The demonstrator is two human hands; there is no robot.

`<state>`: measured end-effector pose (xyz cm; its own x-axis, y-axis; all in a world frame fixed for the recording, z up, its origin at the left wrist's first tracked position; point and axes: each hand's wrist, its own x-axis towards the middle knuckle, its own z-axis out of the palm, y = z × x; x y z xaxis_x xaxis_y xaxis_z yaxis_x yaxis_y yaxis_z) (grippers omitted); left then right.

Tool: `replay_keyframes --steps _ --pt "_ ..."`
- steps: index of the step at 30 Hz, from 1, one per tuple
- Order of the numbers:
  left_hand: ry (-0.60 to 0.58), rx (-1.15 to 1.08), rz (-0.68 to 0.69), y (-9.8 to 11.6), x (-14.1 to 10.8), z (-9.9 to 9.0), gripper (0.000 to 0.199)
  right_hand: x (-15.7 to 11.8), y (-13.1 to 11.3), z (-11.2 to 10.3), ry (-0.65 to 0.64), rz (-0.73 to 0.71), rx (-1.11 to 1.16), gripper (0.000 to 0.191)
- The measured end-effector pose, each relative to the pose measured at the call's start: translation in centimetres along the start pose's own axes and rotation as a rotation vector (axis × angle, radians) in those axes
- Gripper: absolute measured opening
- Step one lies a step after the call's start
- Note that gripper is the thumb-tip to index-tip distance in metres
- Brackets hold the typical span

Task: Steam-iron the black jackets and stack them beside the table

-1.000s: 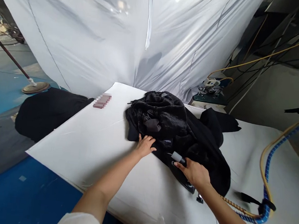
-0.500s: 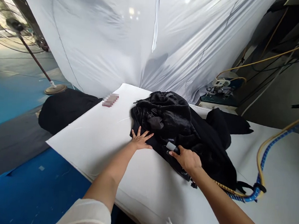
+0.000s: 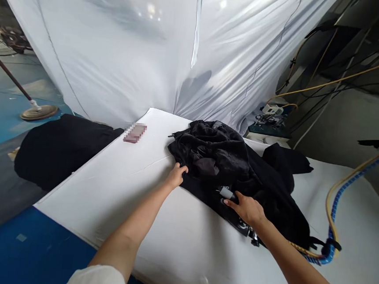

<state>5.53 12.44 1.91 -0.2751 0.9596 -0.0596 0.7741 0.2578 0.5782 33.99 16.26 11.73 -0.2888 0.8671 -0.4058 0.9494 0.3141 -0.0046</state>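
A black plush garment [image 3: 222, 149] lies bunched on the white table [image 3: 149, 227], with small light lettering near its middle. My left hand [image 3: 176, 175] is closed on the garment's left edge, thumb and fingers pinching the cloth. In my right hand [image 3: 249, 209] is a tool with a black handle and a grey tip [image 3: 226, 193]; the tip is over the garment beside the lettering. Part of the tool is hidden under my right hand, and shiny metal parts show below the wrist.
A blue and yellow hose [image 3: 334, 207] loops at the right. Beyond the table are a small machine [image 3: 271, 116] and a white hanging sheet [image 3: 117, 56]. A blurred reddish item [image 3: 135, 133] lies on the table's left part. Black cloth [image 3: 63, 148] and a stand base [image 3: 39, 112] are further left.
My left hand has gone from spread flat on the garment to gripping its edge. The garment has shifted slightly right, and my right hand with the tool sits a little further right and lower.
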Motion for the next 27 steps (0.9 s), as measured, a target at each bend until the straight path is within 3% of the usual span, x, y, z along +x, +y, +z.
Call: replay_keyframes --steps 3,7,12,20,27 --pt "-0.068 0.024 0.153 -2.3 0.1 -0.6 0.04 -0.4 -1.0 0.3 -0.021 -0.04 -0.024 0.064" --pt "-0.126 0.051 0.128 -4.1 0.3 -0.5 0.057 -0.8 -2.5 0.9 -0.019 -0.101 -0.053 0.066" --pt "-0.215 0.095 0.073 -3.8 1.0 -0.9 0.076 0.0 -4.3 0.6 -0.003 -0.13 -0.08 0.065" --pt "-0.246 0.055 -0.012 -3.7 1.3 -2.0 0.081 3.0 -8.5 -1.3 -0.009 -0.122 -0.098 0.063" --pt "-0.299 -0.058 -0.035 -4.7 1.3 -2.7 0.087 3.6 -9.0 -1.1 -0.026 -0.129 -0.077 0.066"
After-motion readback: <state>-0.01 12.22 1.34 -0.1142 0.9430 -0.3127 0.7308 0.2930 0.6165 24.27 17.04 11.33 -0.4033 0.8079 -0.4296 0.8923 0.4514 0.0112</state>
